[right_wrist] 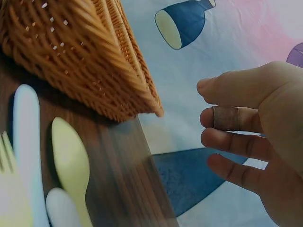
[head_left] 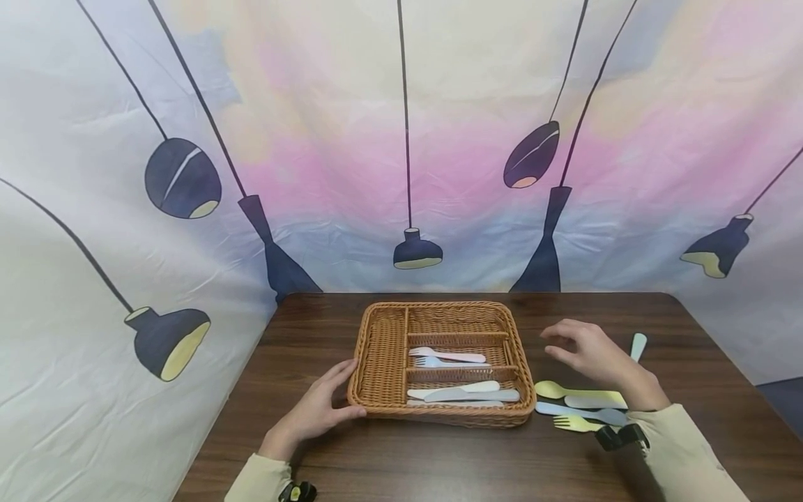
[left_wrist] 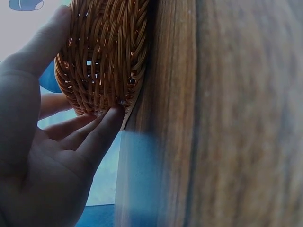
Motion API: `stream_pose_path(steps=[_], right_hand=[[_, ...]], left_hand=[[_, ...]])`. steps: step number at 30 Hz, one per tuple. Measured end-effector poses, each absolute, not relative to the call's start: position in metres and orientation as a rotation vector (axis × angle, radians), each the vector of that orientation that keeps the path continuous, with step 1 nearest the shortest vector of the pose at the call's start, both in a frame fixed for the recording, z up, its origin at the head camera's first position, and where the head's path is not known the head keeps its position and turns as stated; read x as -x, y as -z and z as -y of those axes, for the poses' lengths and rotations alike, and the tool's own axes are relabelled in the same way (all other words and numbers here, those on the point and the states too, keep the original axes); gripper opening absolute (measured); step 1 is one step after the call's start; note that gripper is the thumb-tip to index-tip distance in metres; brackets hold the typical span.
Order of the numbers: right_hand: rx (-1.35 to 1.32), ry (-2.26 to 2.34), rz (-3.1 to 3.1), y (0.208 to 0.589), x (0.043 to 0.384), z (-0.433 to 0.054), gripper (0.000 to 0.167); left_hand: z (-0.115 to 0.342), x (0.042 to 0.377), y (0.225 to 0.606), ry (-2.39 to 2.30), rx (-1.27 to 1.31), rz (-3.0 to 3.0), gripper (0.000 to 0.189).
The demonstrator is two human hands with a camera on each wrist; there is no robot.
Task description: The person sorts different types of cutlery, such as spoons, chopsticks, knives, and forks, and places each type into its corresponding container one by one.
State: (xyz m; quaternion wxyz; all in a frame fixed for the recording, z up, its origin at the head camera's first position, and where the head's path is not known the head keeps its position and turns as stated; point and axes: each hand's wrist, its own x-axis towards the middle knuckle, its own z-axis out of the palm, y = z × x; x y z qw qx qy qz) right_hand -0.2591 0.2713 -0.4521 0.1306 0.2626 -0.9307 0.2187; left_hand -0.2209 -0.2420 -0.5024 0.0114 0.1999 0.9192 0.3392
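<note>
A brown wicker cutlery basket (head_left: 384,362) stands on the table. My left hand (head_left: 316,411) holds its near left corner, fingers along the left side and thumb at the front; in the left wrist view, fingers and thumb touch the woven wall (left_wrist: 102,56). To the right of the basket, my right hand (head_left: 592,352) hovers with nothing in it, fingers loosely bent. A pink fork (head_left: 461,357) and a light blue fork (head_left: 448,364) lie in the middle right compartment. In the front one are several knives (head_left: 473,396), white and grey. The left and back compartments hold no cutlery.
Right of the basket lie a yellow spoon (head_left: 551,389), a light blue spoon (head_left: 564,410), a yellow fork (head_left: 572,423) and a pale rounded handle (head_left: 586,401). A mint green handle (head_left: 638,345) shows beyond the right wrist. Behind the brown table (head_left: 439,460) hangs a printed cloth.
</note>
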Motion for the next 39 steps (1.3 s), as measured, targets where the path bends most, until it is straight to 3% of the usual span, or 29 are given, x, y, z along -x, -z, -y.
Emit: stream_pose_path(steps=[23,39], right_hand=[[-0.762,-0.619,2.693,0.475,0.229,-0.295,0.027],[-1.010,-0.674,2.680,0.491,0.209,-0.295,0.029]], left_hand=[[0.242,0.220,0.501,-1.075,-0.614,-2.840,0.097],[0.243,0.220,0.502,-1.072,-0.614,-2.855,0.096]])
